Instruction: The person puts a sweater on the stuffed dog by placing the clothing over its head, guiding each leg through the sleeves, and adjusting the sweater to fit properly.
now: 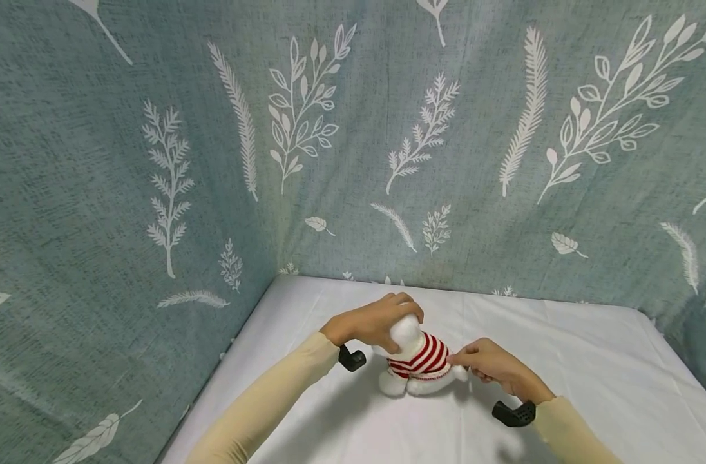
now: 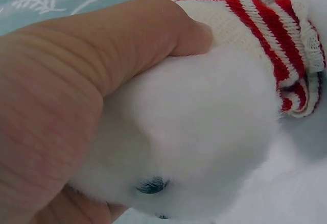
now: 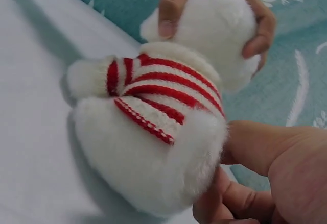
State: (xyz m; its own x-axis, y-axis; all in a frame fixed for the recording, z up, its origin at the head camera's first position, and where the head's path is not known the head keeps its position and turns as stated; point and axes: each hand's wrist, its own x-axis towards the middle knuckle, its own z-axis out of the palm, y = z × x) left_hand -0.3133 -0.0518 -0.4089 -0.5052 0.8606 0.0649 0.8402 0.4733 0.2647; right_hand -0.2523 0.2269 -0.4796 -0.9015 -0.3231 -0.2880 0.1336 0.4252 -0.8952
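Closest in, the right hand is pinching the side of a white plush toy, right by the hem of its red-and-white striped sweater. The toy sits on the white sheet covering the bench. Left hand is curled over the toy's fluffy head, gripping it. Behind all that hangs a teal leaf-print cloth. No labels or writing anywhere I can read.

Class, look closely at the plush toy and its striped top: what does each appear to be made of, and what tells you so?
Plush toy: seemingly soft white synthetic fur, with a fuzzy, matte pile. Striped top: apparently knitted yarn, red and white, with visible ribbed stitches and a frilled hem.
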